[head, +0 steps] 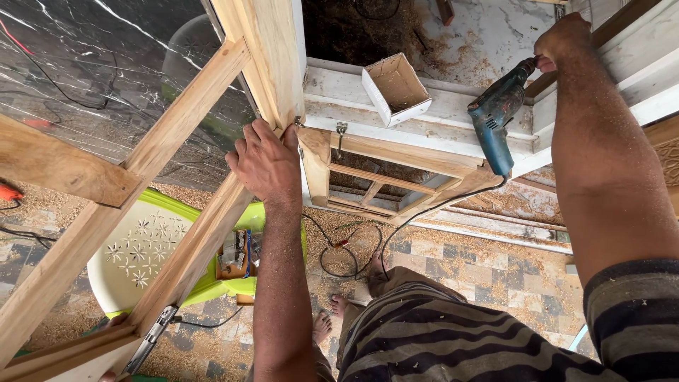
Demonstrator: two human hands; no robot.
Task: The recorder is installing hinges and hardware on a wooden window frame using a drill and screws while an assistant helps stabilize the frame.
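From the head camera, looking down, the left hand [267, 164] lies flat at the centre of the frame, palm down with fingers close together, pressing on the wooden frame [180, 117] where a slanting bar meets an upright post. It grips nothing. The right hand [562, 39], at the upper right corner, reaches up with its fingers closed over the back end of a blue drill [496, 117], which hangs nose down against the white ledge [453, 106]; the hand grasps the drill.

Between the two hands a small open cardboard box [396, 88] sits tilted on the white ledge. Just below the ledge is a smaller wooden frame [396, 180], with a metal catch [341, 131] at its upper left corner. A black cord [353, 244] runs from the drill down to the floor in loops. A lime-green plastic chair [152, 247] stands at lower left, partly hidden behind the slanting bar, with a small packet [235, 255] on its seat. A metal hinge [152, 338] shows on the frame near the bottom edge.

The floor [453, 269] is patterned tile, strewn with sawdust. Dark marble fills the upper left.

Counted: two hands, two bare feet [331, 318], one drill, one box, one chair.
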